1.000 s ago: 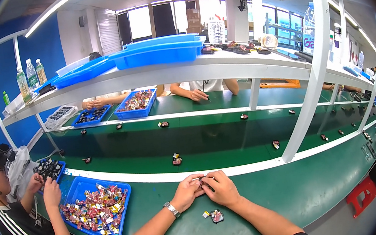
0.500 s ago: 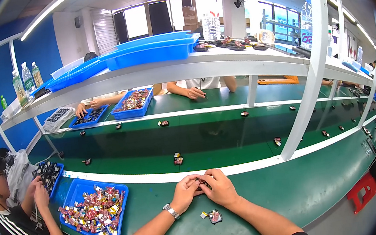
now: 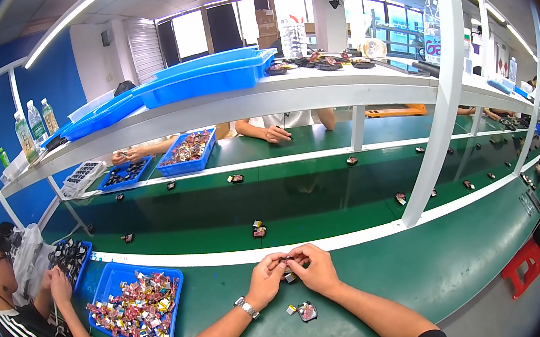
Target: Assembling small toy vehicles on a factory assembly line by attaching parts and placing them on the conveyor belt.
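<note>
My left hand (image 3: 268,280) and my right hand (image 3: 316,273) meet at the near green bench, fingers pinched together around a small dark electronic assembly (image 3: 286,259). Its black edge shows above the thumbs, and a pale and yellow bit hangs under them; the fingers cover most of it. Just below my hands, between the forearms, a small black-rimmed electronic unit (image 3: 308,311) with reddish wiring lies on the bench, with a yellow-and-white piece (image 3: 291,309) at its left. To the left stands a blue tray (image 3: 180,303) heaped with reddish, white and yellow wired parts.
Beyond a white rail, a dark green belt (image 3: 327,195) carries several small units. A white upright (image 3: 434,101) rises at right, supporting a shelf (image 3: 222,109) with blue trays. A person (image 3: 26,326) works at left beside a tray of black parts (image 3: 70,258); a red stool (image 3: 523,267) stands at right.
Both hands stay together, but the fingers have shifted on the assembly, so its black edge and the hanging pale bit now show. Across the belt, a person's hand has lifted from the dark-part tray.
</note>
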### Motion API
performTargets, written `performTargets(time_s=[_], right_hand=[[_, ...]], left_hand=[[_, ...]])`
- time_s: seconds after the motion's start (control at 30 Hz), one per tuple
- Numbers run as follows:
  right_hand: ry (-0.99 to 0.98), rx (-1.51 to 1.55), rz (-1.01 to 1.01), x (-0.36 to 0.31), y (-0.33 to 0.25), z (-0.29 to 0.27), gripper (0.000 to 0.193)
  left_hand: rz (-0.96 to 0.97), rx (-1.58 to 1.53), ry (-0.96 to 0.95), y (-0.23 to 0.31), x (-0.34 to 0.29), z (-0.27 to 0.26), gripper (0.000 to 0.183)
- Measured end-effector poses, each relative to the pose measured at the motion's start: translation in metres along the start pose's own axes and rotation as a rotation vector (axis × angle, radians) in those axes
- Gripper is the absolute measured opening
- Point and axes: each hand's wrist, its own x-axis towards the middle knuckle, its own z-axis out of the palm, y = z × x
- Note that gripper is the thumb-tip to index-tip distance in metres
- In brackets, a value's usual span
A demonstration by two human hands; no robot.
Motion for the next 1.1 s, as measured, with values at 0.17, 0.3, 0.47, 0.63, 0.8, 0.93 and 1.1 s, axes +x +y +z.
performTargets(time_s=[0.17,0.3,0.47,0.63,0.8,0.93,1.1], right_hand=[[-0.026,0.023,-0.064,0.0,-0.006,-0.002,0.016],[-0.023,0.023,-0.01,0.0,0.0,-0.003,0.017],[-0.073,0.048,0.04,-0.001,-0.001,-0.002,0.017],[-0.02,0.109,0.149,0.013,0.022,-0.008,0.016],[0.265,-0.18,0.312,0.071,0.091,-0.074,0.022],[0.358,-0.578,0.201,0.076,0.101,-0.09,0.022],[0.167,-0.617,-0.014,0.083,0.059,-0.022,0.033]], left_hand=[[0.036,-0.037,-0.026,0.003,-0.003,-0.002,0.023],[0.023,-0.004,-0.036,-0.002,0.002,-0.003,0.022],[0.046,-0.008,-0.043,-0.008,0.001,-0.007,0.023],[0.033,-0.077,-0.007,0.003,0.0,-0.007,0.028],[0.121,0.059,0.143,-0.001,0.014,-0.032,0.023],[0.147,0.119,0.237,-0.005,0.029,-0.053,0.014],[0.107,0.18,0.312,0.005,0.052,-0.076,0.012]])
